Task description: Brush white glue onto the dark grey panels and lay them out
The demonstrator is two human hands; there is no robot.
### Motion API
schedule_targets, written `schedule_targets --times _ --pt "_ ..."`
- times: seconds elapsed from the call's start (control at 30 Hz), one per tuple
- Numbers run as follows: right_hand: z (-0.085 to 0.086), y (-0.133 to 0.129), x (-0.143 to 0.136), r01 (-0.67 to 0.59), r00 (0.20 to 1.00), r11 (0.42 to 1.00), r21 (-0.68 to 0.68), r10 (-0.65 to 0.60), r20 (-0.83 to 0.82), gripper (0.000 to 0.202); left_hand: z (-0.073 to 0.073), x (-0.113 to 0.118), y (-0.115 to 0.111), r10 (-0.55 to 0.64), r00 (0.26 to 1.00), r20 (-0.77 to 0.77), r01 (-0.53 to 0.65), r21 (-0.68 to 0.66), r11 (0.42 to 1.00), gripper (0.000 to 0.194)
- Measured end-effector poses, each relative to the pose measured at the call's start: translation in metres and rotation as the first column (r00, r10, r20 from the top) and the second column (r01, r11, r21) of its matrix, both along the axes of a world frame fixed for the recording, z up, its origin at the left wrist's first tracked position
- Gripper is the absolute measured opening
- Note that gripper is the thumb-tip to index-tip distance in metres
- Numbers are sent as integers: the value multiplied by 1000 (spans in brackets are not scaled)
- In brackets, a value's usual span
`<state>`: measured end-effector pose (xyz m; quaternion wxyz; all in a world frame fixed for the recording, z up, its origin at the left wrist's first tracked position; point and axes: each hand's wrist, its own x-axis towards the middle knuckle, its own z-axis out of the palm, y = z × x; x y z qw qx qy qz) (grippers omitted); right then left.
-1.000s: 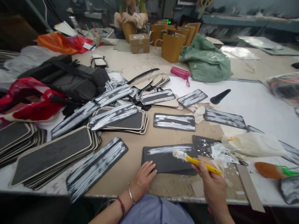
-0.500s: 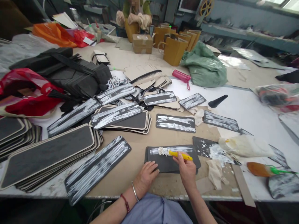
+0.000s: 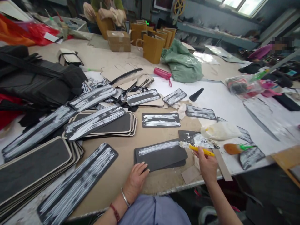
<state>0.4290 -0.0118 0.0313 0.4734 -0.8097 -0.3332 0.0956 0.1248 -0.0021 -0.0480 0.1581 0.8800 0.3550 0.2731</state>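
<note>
My right hand [image 3: 208, 162] grips a yellow-handled brush [image 3: 202, 150], its bristles loaded with white paste. The bristles are at the right end of a dark grey panel [image 3: 161, 157], which bears one white streak along its upper edge. Another dark panel lies partly hidden beneath it. My left hand [image 3: 138, 175] rests open, fingertips on the panel's lower left corner. To the right, a paste-smeared dark sheet [image 3: 187, 136] lies partly under a pale, full plastic bag [image 3: 221, 130]. A white-streaked panel [image 3: 161, 120] lies just beyond, and a longer streaked one [image 3: 78, 184] is at left.
Stacks of cream-edged dark panels [image 3: 35, 162] cover the left side. A brown-bristled brush with a green handle [image 3: 236, 148] lies at right. Farther back are a pink pouch [image 3: 162, 73], a green bag [image 3: 184, 62], a cardboard box [image 3: 118, 40] and another person's gloved hands [image 3: 112, 15].
My right hand has drawn the brush rightward along the panel, lengthening the white streak. My left hand stays at the panel's corner. The head view has swung to the right.
</note>
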Motion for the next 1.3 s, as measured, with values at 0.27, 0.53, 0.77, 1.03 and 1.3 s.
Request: schedule_targets --times 0.27,0.53,0.77,1.03,1.3 --pt "-6 -35 -77 -220 931 974 -46 196 -308 33 2 -5 9 -32 997 77 40 -101 994 38" --pt "-2 -42 17 88 995 991 -98 -84 51 46 1 -9 11 -74 997 2 74 17 997 24" --pt "31 -2 114 134 893 991 -3 -120 434 48 -1 -10 11 -72 997 -42 76 107 991 25" --pt "-7 45 179 57 884 991 -125 8 468 54 2 -7 8 -42 994 -104 60 179 982 26" --pt "-5 46 178 -118 817 948 -297 263 514 41 6 -3 5 -23 995 -98 37 145 989 25"
